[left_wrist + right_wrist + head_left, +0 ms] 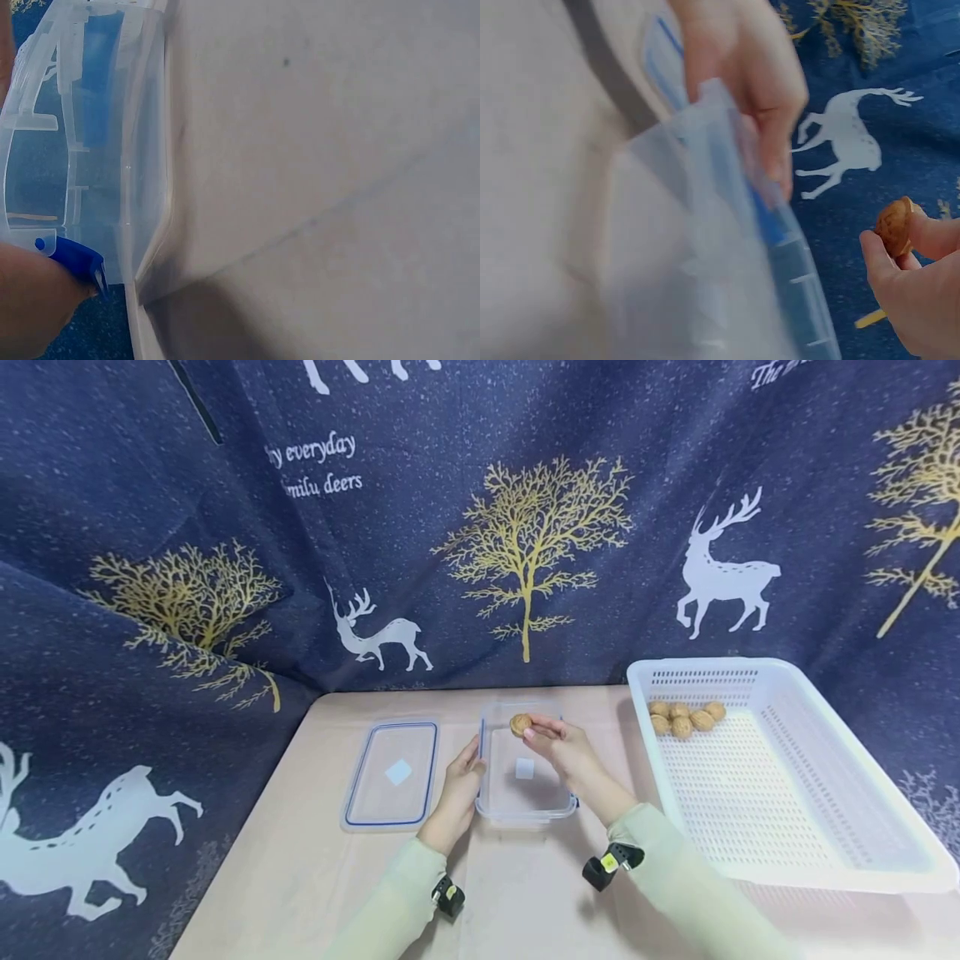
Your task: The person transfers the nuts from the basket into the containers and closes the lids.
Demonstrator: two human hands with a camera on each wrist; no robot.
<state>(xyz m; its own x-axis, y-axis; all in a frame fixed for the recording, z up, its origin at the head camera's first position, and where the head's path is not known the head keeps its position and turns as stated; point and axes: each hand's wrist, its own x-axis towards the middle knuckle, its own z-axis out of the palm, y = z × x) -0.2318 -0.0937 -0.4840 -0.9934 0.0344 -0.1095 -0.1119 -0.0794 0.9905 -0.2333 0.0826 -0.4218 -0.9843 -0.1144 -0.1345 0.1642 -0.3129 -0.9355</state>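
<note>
My right hand (576, 762) pinches a walnut (521, 725) between thumb and fingertips, over the far part of a clear plastic food container (525, 815). The right wrist view shows the same walnut (894, 227) held out at the fingertips. On the container's left side, my left hand (454, 792) grips the wall near the rim. Through the container's clear bottom a small pale square label (524, 768) shows. A blue side clip (77, 260) stands out beside a hand in the left wrist view.
Left of the container lies its clear lid (375, 789) with a blue seal. A large white perforated basket (757, 793) stands to the right, with several walnuts (681, 727) grouped in its far left corner. A dark blue cloth (450, 527) with deer and trees hangs behind the table.
</note>
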